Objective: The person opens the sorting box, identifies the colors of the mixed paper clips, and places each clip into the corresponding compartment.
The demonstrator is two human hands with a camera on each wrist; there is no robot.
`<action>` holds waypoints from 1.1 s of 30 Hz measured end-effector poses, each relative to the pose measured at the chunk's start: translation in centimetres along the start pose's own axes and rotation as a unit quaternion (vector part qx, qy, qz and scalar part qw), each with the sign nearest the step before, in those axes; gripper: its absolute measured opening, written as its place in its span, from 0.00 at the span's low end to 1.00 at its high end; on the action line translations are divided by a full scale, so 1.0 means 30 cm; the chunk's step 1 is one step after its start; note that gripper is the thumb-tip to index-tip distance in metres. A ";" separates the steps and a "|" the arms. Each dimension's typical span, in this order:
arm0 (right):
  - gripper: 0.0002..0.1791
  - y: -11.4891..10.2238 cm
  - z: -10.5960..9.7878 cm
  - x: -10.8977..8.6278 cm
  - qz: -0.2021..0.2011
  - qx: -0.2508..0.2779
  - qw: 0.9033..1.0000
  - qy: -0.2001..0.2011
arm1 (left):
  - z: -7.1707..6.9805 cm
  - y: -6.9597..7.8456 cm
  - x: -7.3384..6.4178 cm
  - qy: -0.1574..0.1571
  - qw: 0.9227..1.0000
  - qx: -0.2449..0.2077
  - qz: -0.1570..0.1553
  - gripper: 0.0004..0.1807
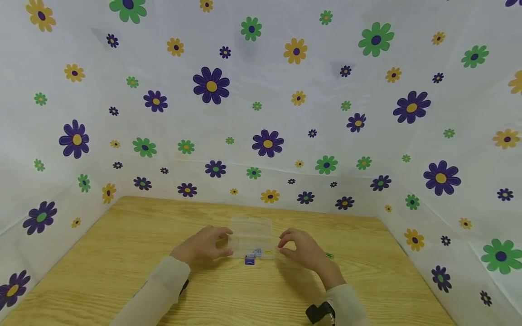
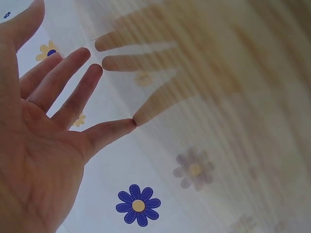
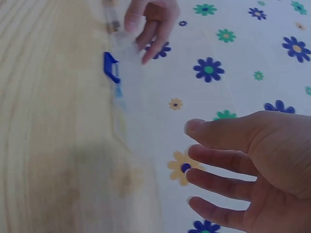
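Note:
A clear plastic box (image 1: 249, 242) rests on the wooden table, its see-through lid (image 1: 250, 226) swung back. A blue latch (image 1: 249, 260) hangs at its front edge. Small light-blue pieces (image 1: 258, 252) and a yellow piece (image 1: 267, 251) lie at the front of the box; their kind is too small to tell. At the box's left side is my left hand (image 1: 207, 244), thumb and fingers apart; whether it touches the box I cannot tell. My right hand (image 1: 302, 249) hovers just off the right side, fingers loosely bent and holding nothing. In the right wrist view its fingers (image 3: 218, 172) are extended.
Thin green pieces (image 1: 329, 256) lie on the table (image 1: 350, 280) behind the right hand. White cloth (image 1: 261, 117) printed with flowers surrounds the table at the back and both sides. A black wrist device (image 1: 320, 312) sits at the right sleeve.

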State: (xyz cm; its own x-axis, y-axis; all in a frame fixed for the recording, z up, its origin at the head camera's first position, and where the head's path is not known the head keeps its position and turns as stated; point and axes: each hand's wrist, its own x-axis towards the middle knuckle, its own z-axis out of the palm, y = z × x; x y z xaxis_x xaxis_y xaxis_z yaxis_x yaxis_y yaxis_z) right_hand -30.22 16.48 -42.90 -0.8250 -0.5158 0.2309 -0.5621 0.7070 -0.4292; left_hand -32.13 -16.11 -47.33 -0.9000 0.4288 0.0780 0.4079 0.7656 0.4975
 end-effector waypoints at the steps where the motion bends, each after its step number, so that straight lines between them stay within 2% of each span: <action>1: 0.03 0.004 -0.015 -0.006 0.001 0.000 1.000 -0.003 | 0.000 0.002 -0.001 0.000 1.000 0.000 -0.002 0.35; 8: 0.03 0.040 -0.120 -0.052 -0.002 0.003 1.000 -0.022 | -0.003 -0.001 -0.005 0.000 1.000 -0.003 0.003 0.35; 13: 0.02 0.069 -0.158 -0.079 -0.011 0.000 1.000 -0.028 | -0.004 -0.002 -0.007 0.000 1.000 -0.006 0.003 0.34; 23: 0.03 0.142 -0.170 -0.154 0.001 0.007 0.999 -0.051 | 0.008 -0.008 -0.002 0.003 1.000 0.001 0.006 0.34; 33: 0.02 0.234 -0.177 -0.241 -0.021 0.004 0.999 -0.042 | 0.001 -0.010 0.002 0.001 1.000 0.000 0.019 0.34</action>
State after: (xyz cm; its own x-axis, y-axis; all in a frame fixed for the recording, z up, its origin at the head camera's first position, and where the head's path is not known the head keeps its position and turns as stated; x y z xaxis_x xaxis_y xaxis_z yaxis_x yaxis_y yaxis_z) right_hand -28.53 27.73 -42.96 -0.7930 -0.5834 0.1756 -0.5953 0.6806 -0.4271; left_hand -32.30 -16.30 -47.51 -0.8840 0.4568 0.0991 0.4421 0.7483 0.4946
